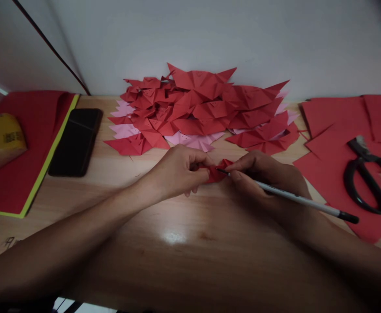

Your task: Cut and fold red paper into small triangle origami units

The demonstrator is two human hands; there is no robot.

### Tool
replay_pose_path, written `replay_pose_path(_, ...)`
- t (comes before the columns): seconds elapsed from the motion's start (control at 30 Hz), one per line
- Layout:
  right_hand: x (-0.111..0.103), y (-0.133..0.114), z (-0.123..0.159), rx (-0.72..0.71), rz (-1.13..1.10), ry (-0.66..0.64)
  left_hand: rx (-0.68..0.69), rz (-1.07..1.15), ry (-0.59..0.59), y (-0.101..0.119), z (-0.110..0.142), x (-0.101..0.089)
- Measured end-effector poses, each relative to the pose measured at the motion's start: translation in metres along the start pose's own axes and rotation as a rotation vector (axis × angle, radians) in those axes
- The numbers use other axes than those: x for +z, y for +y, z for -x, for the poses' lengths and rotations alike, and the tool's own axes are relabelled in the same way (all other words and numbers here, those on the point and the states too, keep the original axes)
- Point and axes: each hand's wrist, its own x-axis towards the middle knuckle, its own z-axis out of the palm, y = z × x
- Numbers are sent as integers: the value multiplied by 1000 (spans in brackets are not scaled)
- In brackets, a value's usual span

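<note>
At the near side: smooth tabletop (177, 265) of grained wood, catching a soft glare.
Left hand (177, 171): its grip pinches a small red folded paper (215, 176), which sits between the two hands.
Right hand (266, 174): its grip is closed on a slim grey pen (294, 198), dark tip at that paper.
Progress: many pieces look done, creased and some dotted; the held one seems mid-work, and flat sheets remain unfolded.
Scissors (368, 187): black looped handles, resting on flat red sheets (333, 121).
Phone (75, 143): glossy black slab beside a red sheet (14, 187) with yellow edging.
Pile (203, 108): sharp-pointed, overlapping red paper shapes, pink pieces (193, 140) showing among them.
Wall (210, 34): plain and pale, behind the pile.
</note>
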Motion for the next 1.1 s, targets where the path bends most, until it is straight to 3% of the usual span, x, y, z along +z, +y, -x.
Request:
replay_pose_path(0.97,1,3,0,-15,-12,3,-9,-16,14,1,0,0)
replay_pose_path(1.1,0,1,2,38,-48,40,-3,-5,4,1,0,0)
